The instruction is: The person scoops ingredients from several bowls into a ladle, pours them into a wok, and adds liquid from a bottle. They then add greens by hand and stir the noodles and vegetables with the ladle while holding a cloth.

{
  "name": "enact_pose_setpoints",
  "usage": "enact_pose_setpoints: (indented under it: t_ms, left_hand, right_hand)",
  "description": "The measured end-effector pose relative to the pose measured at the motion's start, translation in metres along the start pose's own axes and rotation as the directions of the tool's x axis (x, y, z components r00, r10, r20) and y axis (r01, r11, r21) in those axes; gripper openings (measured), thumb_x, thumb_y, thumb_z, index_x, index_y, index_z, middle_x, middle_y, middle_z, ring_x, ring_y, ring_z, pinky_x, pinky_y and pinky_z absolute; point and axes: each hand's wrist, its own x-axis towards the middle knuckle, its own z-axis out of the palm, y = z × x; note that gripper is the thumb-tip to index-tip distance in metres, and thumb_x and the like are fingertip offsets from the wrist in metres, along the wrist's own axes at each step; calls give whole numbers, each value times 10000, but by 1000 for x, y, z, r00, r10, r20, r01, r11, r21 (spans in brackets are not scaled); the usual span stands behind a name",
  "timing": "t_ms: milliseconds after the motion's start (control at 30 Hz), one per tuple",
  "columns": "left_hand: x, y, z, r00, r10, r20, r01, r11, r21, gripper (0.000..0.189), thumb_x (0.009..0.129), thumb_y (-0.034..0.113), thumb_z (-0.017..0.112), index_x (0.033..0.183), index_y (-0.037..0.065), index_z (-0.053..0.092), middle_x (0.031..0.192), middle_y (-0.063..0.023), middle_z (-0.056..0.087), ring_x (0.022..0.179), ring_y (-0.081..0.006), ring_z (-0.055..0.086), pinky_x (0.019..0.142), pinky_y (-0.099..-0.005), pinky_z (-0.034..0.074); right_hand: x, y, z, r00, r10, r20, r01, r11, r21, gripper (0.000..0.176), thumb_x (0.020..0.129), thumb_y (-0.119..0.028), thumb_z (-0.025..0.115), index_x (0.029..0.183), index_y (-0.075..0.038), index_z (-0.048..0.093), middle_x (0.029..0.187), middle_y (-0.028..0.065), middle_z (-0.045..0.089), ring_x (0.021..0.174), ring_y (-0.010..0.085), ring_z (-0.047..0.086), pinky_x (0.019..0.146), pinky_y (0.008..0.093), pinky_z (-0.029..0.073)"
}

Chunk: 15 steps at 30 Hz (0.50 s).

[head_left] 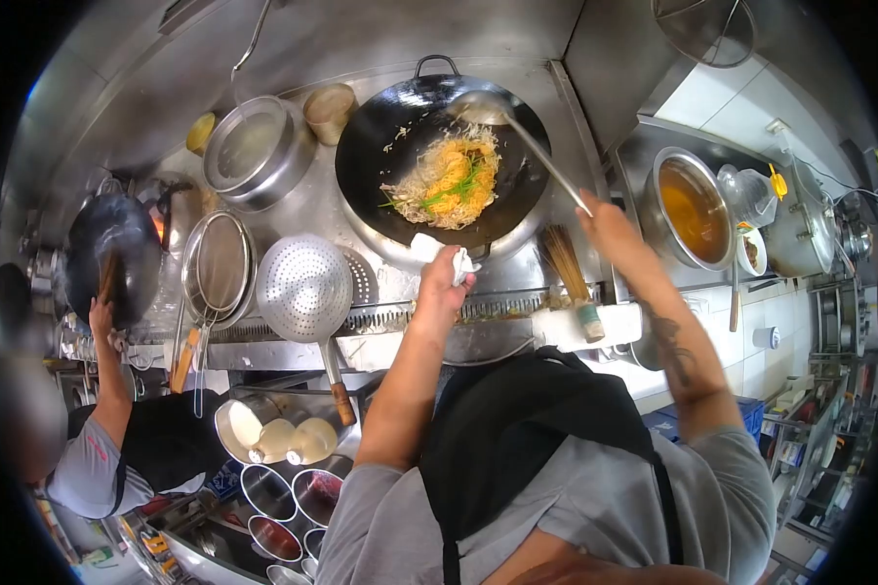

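Head view: we noted left hand (444, 277) gripping white cloth (425, 248) at near rim of wok (361, 161), right hand (603, 220) closed around ladle (537, 146); yellow noodles (458, 187) lay in wok, beside ladle's bowl.

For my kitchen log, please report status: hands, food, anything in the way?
Left hand holds cloth at near edge of wok. Right hand grips ladle. Yellow food in wok, green strips on top. Brush beside wok, seemingly not blocking.

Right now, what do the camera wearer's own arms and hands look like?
The left hand and right hand are bare, without gloves. The short sleeves are plain grey. The right forearm bears a dark tattoo; the left forearm shows no marking.
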Motion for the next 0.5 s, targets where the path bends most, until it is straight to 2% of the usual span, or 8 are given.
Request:
enact_pose_setpoints:
  t_ms: [33, 67, 133, 233, 333, 367, 467, 500]
  left_hand:
    - [-1, -1, 1, 1000, 7, 3, -7, 1000, -10, 90, 863, 218, 614, 889, 145, 568, 771, -9, 568, 686, -158, 543, 500, -289, 431]
    - [-1, -2, 3, 1000, 16, 7, -16, 1000, -19, 91, 864, 218, 613, 891, 144, 569, 775, -10, 570, 695, -158, 544, 505, -289, 434]
    - [-1, 1, 7, 999, 26, 30, -25, 999, -33, 93, 863, 219, 613, 890, 141, 570, 780, -10, 573, 703, -157, 546, 513, -288, 441]
    - [-1, -1, 0, 999, 19, 40, -17, 998, -58, 95, 858, 219, 616, 883, 139, 571, 774, -14, 577, 700, -154, 548, 518, -289, 453]
    - [6, -1, 1, 999, -6, 54, 10, 998, -69, 94, 855, 219, 613, 876, 137, 572, 753, -23, 581, 679, -152, 549, 515, -290, 461]
    - [10, 1, -1, 997, -39, 66, 44, 996, -75, 92, 855, 218, 611, 874, 136, 573, 745, -27, 582, 667, -153, 548, 509, -287, 460]
    - [13, 6, -2, 992, -77, 102, 82, 996, -40, 75, 856, 203, 594, 867, 137, 559, 745, -8, 580, 670, -141, 547, 475, -270, 408]
    - [10, 8, 0, 993, -66, 94, 68, 998, -18, 66, 863, 198, 581, 872, 136, 558, 753, -9, 587, 675, -140, 551, 471, -267, 403]
  right_hand:
    - [3, -5, 10, 996, 43, -79, -44, 999, -2, 384, 950, -217, 500, 1275, -13, 517, 825, 259, 644, 738, 386, 651, 702, 440, 524]
    - [0, -8, 16, 991, 83, 101, -100, 980, 172, 387, 951, -213, 497, 1277, -4, 512, 786, 244, 636, 667, 350, 636, 649, 421, 516]
    - [-8, -18, 18, 894, 60, 444, -284, 843, 457, 394, 955, -205, 490, 1281, 15, 501, 709, 214, 621, 524, 279, 608, 542, 384, 501]
    - [9, -17, 8, 900, 75, 430, -332, 756, 564, 404, 952, -208, 492, 1268, 43, 498, 656, 169, 590, 423, 193, 519, 462, 348, 455]
    - [24, -31, 43, 984, 121, 129, -164, 894, 417, 425, 950, -225, 500, 1294, 24, 483, 663, 172, 598, 415, 199, 506, 470, 356, 463]
    - [28, -29, 62, 976, 159, 152, -210, 878, 431, 423, 947, -215, 498, 1308, 2, 478, 663, 166, 602, 425, 209, 530, 473, 365, 467]
    - [9, -30, 47, 909, -40, 415, -115, 932, 343, 437, 947, -219, 497, 1335, -20, 459, 699, 166, 616, 445, 211, 550, 489, 362, 471]
    - [-3, -31, 25, 887, -107, 449, -62, 937, 344, 437, 946, -236, 504, 1328, -28, 463, 764, 179, 644, 545, 250, 612, 549, 387, 497]
